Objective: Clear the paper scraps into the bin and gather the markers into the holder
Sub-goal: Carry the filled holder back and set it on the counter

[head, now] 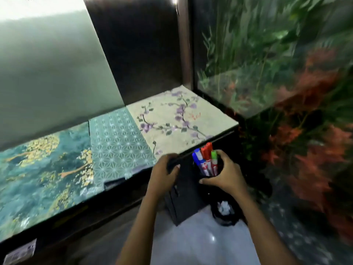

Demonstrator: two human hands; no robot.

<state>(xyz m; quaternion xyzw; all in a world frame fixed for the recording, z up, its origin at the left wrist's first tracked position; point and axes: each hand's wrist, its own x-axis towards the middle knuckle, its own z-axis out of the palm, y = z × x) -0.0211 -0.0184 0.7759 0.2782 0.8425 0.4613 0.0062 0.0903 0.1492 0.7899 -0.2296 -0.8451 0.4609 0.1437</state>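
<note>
My right hand (224,174) is wrapped around a black holder (221,165) just off the table's front right corner. Blue (197,159), red (207,150) and green (214,156) markers stand upright in it, caps up. My left hand (165,174) is curled at the table's front edge, to the left of the holder, closed on a dark object (172,163) too blurred to identify. On the floor below the holder stands a black round bin (215,210) with white paper scraps (224,207) inside.
The table top carries three patterned sheets: floral cream (181,119), green geometric (120,142) and teal with gold (44,165). A dark drawer unit (183,199) stands under the table. A plant-patterned wall (286,73) closes off the right. The floor (191,241) is glossy white.
</note>
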